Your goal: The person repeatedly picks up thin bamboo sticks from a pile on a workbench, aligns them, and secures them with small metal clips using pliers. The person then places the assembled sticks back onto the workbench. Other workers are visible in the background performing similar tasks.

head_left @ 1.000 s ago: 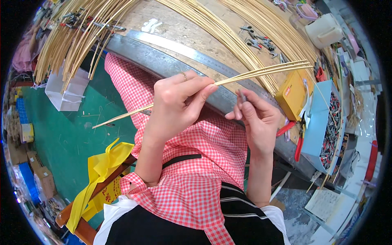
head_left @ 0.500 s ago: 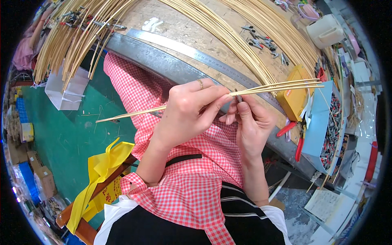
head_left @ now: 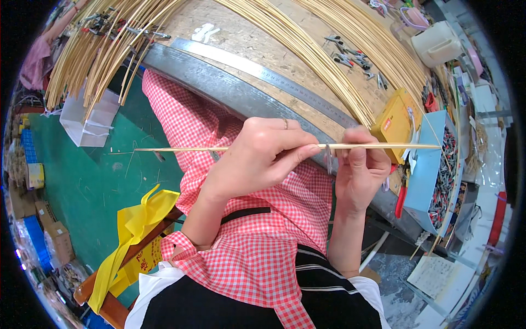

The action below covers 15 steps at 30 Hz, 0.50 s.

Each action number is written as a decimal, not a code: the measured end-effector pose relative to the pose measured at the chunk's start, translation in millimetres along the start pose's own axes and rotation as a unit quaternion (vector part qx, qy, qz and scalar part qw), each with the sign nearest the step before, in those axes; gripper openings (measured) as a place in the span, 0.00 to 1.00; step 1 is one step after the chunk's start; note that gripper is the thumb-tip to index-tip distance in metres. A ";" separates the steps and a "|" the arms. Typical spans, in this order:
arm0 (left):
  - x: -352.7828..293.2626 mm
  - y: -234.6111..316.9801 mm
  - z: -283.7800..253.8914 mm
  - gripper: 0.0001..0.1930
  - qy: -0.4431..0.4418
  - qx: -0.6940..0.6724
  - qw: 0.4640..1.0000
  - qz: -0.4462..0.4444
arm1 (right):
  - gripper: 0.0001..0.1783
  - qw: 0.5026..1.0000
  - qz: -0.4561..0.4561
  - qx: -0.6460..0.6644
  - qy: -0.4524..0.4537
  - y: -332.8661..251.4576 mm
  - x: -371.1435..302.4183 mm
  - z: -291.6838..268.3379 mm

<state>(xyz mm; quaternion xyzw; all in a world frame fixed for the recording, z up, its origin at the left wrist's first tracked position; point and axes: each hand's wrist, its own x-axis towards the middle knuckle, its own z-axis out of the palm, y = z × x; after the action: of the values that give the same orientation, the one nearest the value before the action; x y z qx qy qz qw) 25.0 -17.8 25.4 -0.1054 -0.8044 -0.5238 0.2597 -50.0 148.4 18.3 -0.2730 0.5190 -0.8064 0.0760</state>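
Observation:
A thin bundle of pale bamboo strips (head_left: 408, 146) lies nearly level across the view, above my lap. My left hand (head_left: 263, 156) is closed around the strips near their middle, thumb and forefinger pinching them. Just right of that pinch a small metal clip (head_left: 329, 158) sits on the bundle, its ends hanging down. Another small clip (head_left: 214, 156) shows at the left of my left hand, partly hidden by it. My right hand (head_left: 364, 164) is closed on the same strips beyond the clip, thumb in front; its other fingertips are partly hidden.
A steel ruler (head_left: 263, 74) lies along the edge of the wooden workbench (head_left: 230, 33), with long bamboo bundles (head_left: 307, 55) and loose clips (head_left: 353, 59). At right stand a yellow box (head_left: 390, 123), red-handled pliers (head_left: 402, 197) and a blue box (head_left: 424, 164) of clips. More strips (head_left: 93, 60) overhang at left.
My right hand has moved right and up from the clip onto the strips. The bundle has turned from a slant to nearly level, and its spread right ends now lie together.

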 end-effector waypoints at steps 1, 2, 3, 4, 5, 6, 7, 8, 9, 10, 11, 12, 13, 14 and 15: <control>-0.2 0.8 0.7 0.06 -0.001 0.002 1.000 -0.013 | 0.13 1.000 -0.002 0.018 -0.009 -0.2 0.8 -5.1; -0.6 1.2 1.9 0.06 -0.003 0.002 1.000 -0.027 | 0.12 1.000 0.011 0.014 0.015 -2.0 0.9 -7.4; -0.7 1.2 2.8 0.07 -0.005 0.003 0.999 -0.040 | 0.12 0.999 0.024 0.009 0.039 -4.7 0.5 -8.9; 0.0 0.8 0.6 0.07 0.004 0.017 0.999 -0.038 | 0.11 0.997 0.037 0.005 0.063 -6.7 0.4 -11.6; 2.0 -0.2 -5.2 0.07 0.012 0.031 0.999 -0.035 | 0.11 0.996 0.034 0.013 0.081 -7.3 0.9 -18.6; 2.7 -0.1 -12.8 0.08 0.021 0.046 0.998 -0.033 | 0.11 0.995 0.032 0.023 0.095 -8.1 2.2 -27.9; 1.5 -0.9 -21.5 0.08 0.039 0.056 0.997 -0.039 | 0.11 0.993 0.031 0.032 0.110 -10.6 4.2 -37.3; -0.9 -3.3 -30.2 0.09 0.056 0.064 0.995 -0.044 | 0.11 0.990 0.035 0.005 0.135 -14.6 5.5 -47.6; -1.5 -0.6 -40.9 0.09 0.066 0.100 0.992 -0.046 | 0.11 0.987 0.021 0.016 0.156 -18.3 7.2 -58.8; -1.7 2.6 -51.2 0.09 0.077 0.135 0.987 -0.048 | 0.10 0.984 0.007 0.027 0.177 -21.6 8.8 -71.0; -5.5 5.0 -59.8 0.09 0.107 0.143 0.982 -0.057 | 0.10 0.980 -0.005 0.040 0.195 -25.4 11.1 -81.9; -8.5 5.2 -67.6 0.08 0.135 0.151 0.977 -0.064 | 0.10 0.976 -0.008 0.054 0.210 -30.5 13.1 -92.5; -11.4 4.7 -74.4 0.08 0.165 0.159 0.971 -0.071 | 0.10 0.972 -0.010 0.069 0.225 -38.2 13.3 -102.9; -14.4 5.4 -81.3 0.08 0.179 0.172 0.965 -0.078 | 0.09 0.967 -0.012 0.086 0.239 -44.7 13.4 -113.8; -16.8 6.5 -88.1 0.08 0.193 0.185 0.960 -0.085 | 0.09 0.967 -0.021 0.122 0.221 -50.6 13.2 -127.0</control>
<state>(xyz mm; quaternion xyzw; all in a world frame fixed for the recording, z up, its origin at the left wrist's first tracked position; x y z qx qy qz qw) 69.1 -92.3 49.5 0.1168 -0.8276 -0.3967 0.3796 -118.8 266.9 27.9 -0.0880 0.4150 -0.9052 -0.0250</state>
